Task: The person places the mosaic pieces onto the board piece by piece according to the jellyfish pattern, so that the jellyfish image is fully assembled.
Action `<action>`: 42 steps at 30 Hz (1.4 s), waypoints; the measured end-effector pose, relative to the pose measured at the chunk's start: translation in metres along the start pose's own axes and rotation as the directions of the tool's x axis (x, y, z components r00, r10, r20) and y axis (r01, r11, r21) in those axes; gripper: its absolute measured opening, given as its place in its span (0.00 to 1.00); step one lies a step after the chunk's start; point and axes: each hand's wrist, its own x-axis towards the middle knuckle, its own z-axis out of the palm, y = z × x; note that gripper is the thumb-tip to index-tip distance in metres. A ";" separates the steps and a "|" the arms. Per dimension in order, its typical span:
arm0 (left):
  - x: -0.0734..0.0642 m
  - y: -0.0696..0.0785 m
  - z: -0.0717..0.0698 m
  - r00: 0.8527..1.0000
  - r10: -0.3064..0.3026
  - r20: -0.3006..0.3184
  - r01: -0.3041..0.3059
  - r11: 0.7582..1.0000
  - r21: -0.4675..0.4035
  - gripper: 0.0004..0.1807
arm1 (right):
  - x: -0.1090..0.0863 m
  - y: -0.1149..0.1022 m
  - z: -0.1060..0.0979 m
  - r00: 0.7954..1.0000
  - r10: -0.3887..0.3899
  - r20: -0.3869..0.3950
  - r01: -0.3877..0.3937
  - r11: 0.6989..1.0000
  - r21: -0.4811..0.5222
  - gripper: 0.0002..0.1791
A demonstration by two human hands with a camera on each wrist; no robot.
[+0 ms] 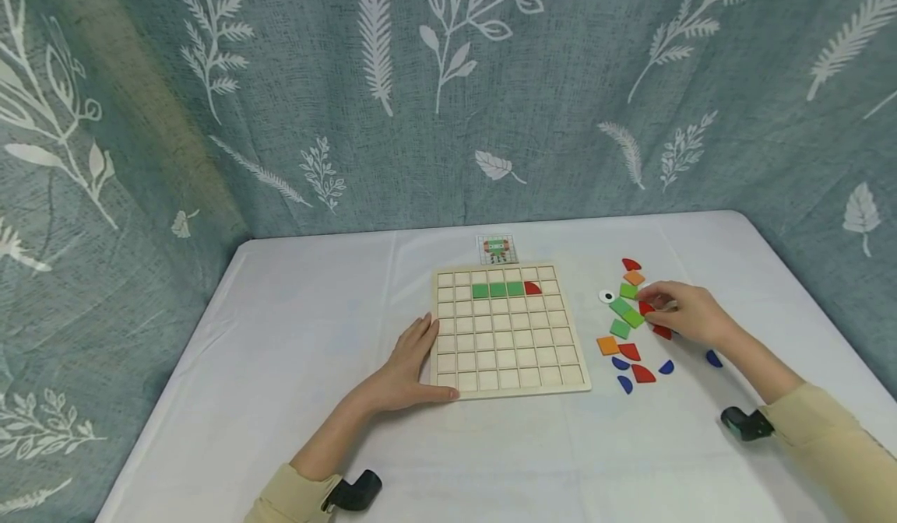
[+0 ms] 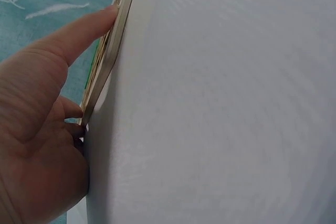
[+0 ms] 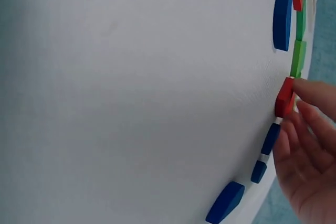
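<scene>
A wooden grid board (image 1: 501,342) lies flat on the table. Three green square tiles (image 1: 497,289) and one red quarter-circle tile (image 1: 532,288) sit in a row near its top. My left hand (image 1: 406,367) rests at the board's lower left corner, thumb on the front edge and fingers along the left side. In the left wrist view, the thumb touches the board's rim (image 2: 107,59). To the right, my right hand (image 1: 690,313) pinches a red quarter-circle piece (image 3: 284,98) between thumb and fingers, among the loose pieces.
Loose pieces lie right of the board: green squares (image 1: 620,328), orange squares (image 1: 608,345), red quarter circles (image 1: 643,373), several blue pieces (image 1: 624,384) and a white eye disc (image 1: 606,296). A small picture card (image 1: 497,249) lies behind the board. A patterned curtain (image 1: 448,157) hangs behind the white table (image 1: 322,313).
</scene>
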 end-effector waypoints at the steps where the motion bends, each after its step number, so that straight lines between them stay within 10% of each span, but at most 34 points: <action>1: 0.000 0.000 0.000 1.000 0.000 0.000 0.000 1.000 -0.001 0.63 | 0.000 0.000 0.000 1.000 0.013 -0.004 -0.013 1.000 0.004 0.16; 15: 0.000 -0.001 0.000 1.000 0.007 0.006 -0.007 1.000 -0.005 0.63 | 0.006 -0.006 0.011 0.993 0.052 -0.102 -0.051 0.999 0.012 0.18; 26: -0.001 -0.001 -0.001 1.000 0.014 0.003 -0.014 1.000 -0.005 0.63 | 0.054 -0.071 0.036 0.993 -0.112 -0.047 0.117 0.985 0.125 0.17; 42: -0.004 -0.001 -0.002 1.000 0.001 0.011 -0.001 1.000 -0.006 0.63 | 0.123 -0.158 0.105 0.897 -0.416 0.150 0.380 0.899 0.217 0.16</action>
